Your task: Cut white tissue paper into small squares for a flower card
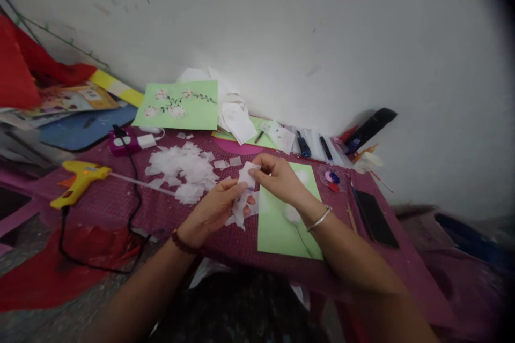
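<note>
White paper, toward six o'clock from the head view's centre, is pinched by the left hand and right hand, its long axis running roughly twelve to six, narrow tip downward.

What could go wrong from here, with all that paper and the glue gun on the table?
The yellow glue gun lies near the table's left edge, and its black cord loops below it, so a snag might drag it off. The loose pile of white paper pieces could scatter if brushed. The white paper held between the left hand and right hand looks thin and might tear.
</note>
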Tool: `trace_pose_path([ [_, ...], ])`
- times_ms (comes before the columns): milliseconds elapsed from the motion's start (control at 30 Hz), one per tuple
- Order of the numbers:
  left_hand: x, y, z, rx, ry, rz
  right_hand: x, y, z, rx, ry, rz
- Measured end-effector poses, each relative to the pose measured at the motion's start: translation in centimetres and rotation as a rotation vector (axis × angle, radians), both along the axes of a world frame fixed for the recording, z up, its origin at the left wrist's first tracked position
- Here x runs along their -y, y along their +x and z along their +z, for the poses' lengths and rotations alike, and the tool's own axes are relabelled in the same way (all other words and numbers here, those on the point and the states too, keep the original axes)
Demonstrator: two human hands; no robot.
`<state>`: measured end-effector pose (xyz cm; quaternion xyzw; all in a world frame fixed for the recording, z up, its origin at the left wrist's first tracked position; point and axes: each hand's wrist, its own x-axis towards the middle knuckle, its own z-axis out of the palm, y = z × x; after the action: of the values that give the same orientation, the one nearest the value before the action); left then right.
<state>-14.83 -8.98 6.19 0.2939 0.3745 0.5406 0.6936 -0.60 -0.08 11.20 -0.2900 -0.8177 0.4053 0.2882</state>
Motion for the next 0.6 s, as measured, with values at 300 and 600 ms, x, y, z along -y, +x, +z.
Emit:
trace_pose_path([
  [300,-1.0,-6.1,2.2,-0.481,0.018,0.265,4.1,16.8,-2.9,0.394,0.096,-0.460],
  [600,1.4,-12.6,6.1,-0.747,0.065,0.568,9.3,22.8,-9.4,0.718,0.288,-0.540],
])
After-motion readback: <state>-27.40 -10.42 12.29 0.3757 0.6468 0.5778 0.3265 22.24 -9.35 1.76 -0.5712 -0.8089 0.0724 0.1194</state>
